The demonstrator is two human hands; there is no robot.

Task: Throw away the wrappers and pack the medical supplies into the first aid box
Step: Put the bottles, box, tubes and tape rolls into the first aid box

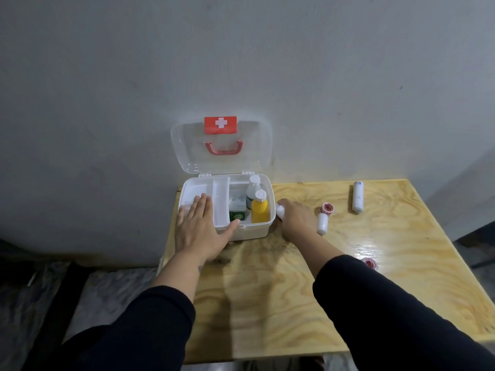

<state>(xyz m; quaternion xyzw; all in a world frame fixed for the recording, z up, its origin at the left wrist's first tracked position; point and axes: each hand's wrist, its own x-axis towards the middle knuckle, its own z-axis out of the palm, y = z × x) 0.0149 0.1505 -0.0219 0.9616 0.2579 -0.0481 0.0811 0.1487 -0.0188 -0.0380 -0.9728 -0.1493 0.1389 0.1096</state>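
The white first aid box (263,226) stands open at the table's far left, its clear lid (187,145) up against the wall. Inside are a yellow bottle (259,210), a white bottle (253,189), a green carton (237,216) and a white inner tray (221,202). My left hand (199,227) lies flat and open on the tray's left part and the box's front rim. My right hand (296,216) is closed around a white bandage roll (280,211) just right of the box. Another small white roll (322,223) lies beside that hand.
On the plywood table (267,303) lie a long white bandage roll (357,196) at the far right, a red tape roll (328,208) near the middle, and another red tape roll (371,263) close to my right sleeve. A grey wall stands right behind the box.
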